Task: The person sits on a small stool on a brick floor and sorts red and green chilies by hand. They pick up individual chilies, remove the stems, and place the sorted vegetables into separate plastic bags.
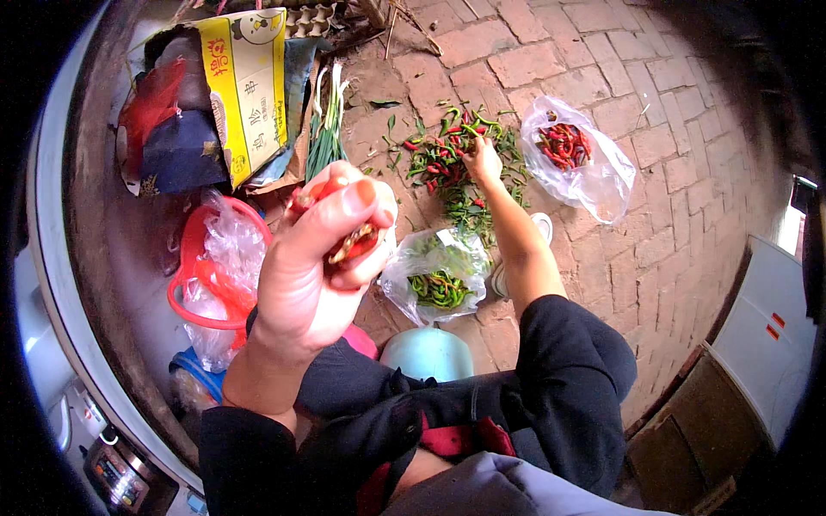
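My left hand (329, 251) is raised close to the camera, its fingers curled around red chili peppers (360, 248) whose brownish, dried-looking ends poke out. My right hand (484, 162) reaches down to a pile of red and green chili peppers (441, 169) mixed with leaves on the brick floor. Its fingertips meet the peppers near the top of the pile, and whether they grip one is hard to see. Right of the pile, an open clear plastic bag (610, 187) holds red chilies (565, 147). Nearer my legs, another plastic bag (423, 258) contains green chilies (440, 290).
A yellow and white cardboard box (248, 97) stands at the upper left beside green onions (326, 138). Below it is a red plastic basket (187, 258) with clear bags. A light-blue rounded object (427, 355) sits between my legs. Panels (761, 322) lean at the right.
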`<state>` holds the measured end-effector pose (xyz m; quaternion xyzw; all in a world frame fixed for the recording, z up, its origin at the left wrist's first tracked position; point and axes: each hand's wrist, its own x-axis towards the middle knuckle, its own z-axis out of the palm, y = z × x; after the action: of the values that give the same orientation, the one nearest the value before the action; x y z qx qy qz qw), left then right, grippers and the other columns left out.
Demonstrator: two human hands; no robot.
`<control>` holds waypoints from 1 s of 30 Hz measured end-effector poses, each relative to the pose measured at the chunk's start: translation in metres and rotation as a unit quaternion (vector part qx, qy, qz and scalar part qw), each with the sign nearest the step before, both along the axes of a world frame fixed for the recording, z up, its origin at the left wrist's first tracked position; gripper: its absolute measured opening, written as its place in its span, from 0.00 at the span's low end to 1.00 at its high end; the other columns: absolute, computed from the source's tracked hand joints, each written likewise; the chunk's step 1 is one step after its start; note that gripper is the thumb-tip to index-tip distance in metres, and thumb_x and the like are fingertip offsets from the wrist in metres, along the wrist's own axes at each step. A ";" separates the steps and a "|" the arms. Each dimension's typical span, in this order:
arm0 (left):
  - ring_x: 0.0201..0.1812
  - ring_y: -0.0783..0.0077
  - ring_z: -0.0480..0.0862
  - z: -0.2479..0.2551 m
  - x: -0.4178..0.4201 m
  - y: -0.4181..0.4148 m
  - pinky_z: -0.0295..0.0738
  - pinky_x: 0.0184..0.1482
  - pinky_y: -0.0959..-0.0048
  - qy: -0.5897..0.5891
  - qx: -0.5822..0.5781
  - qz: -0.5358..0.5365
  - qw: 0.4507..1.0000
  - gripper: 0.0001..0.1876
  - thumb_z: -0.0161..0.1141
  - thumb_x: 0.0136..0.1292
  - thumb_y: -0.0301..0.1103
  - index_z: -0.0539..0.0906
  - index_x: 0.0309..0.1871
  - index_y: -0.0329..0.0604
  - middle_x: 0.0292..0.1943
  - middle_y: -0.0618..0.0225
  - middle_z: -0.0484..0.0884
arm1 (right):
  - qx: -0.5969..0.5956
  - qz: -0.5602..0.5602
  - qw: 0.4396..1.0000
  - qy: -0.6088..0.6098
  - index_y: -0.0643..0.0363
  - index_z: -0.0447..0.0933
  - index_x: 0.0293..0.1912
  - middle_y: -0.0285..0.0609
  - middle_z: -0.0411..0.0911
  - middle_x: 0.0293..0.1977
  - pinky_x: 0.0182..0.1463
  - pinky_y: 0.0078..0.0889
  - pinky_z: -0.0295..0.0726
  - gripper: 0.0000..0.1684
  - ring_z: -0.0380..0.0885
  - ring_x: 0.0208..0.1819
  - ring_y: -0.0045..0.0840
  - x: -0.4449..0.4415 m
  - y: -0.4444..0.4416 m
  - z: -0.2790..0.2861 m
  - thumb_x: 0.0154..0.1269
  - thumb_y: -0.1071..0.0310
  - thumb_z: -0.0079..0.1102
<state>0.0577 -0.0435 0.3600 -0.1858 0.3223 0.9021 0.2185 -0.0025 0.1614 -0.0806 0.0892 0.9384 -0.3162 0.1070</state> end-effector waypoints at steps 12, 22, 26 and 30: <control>0.23 0.91 0.71 -0.023 -0.007 -0.001 0.57 0.19 0.88 0.117 -0.121 -0.112 0.979 0.06 0.62 0.61 0.32 0.81 0.38 0.43 0.30 0.74 0.81 | -0.788 -0.158 0.574 -0.161 0.57 0.77 0.42 0.37 0.81 0.37 0.38 0.23 0.78 0.12 0.79 0.36 0.21 0.045 0.010 0.185 0.59 0.65 0.59; 0.25 0.89 0.73 -0.030 -0.007 0.007 0.60 0.23 0.86 0.276 -0.399 -0.242 0.840 0.09 0.67 0.54 0.36 0.84 0.34 0.42 0.24 0.78 0.79 | -0.754 0.011 0.634 -0.173 0.61 0.74 0.46 0.41 0.79 0.42 0.50 0.26 0.78 0.14 0.79 0.44 0.26 0.100 -0.001 0.344 0.61 0.66 0.54; 0.25 0.87 0.73 -0.038 0.000 0.010 0.63 0.25 0.84 0.313 -0.368 -0.362 0.798 0.11 0.68 0.53 0.38 0.85 0.35 0.42 0.25 0.77 0.80 | -0.746 -0.012 0.646 -0.161 0.66 0.73 0.46 0.44 0.79 0.41 0.50 0.25 0.79 0.14 0.80 0.43 0.25 0.122 0.003 0.358 0.62 0.69 0.53; 0.25 0.85 0.74 -0.028 0.011 0.019 0.63 0.26 0.84 0.329 -0.390 -0.376 0.774 0.12 0.68 0.51 0.38 0.84 0.36 0.42 0.25 0.76 0.80 | -0.652 -0.022 0.748 -0.117 0.67 0.71 0.48 0.46 0.79 0.39 0.45 0.22 0.82 0.14 0.81 0.38 0.24 0.130 0.006 0.378 0.67 0.68 0.51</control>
<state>0.0688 -0.0245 0.3315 0.1888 0.7428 0.5512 0.3297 0.1275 0.1669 0.2970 0.0547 0.4816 -0.8407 0.2415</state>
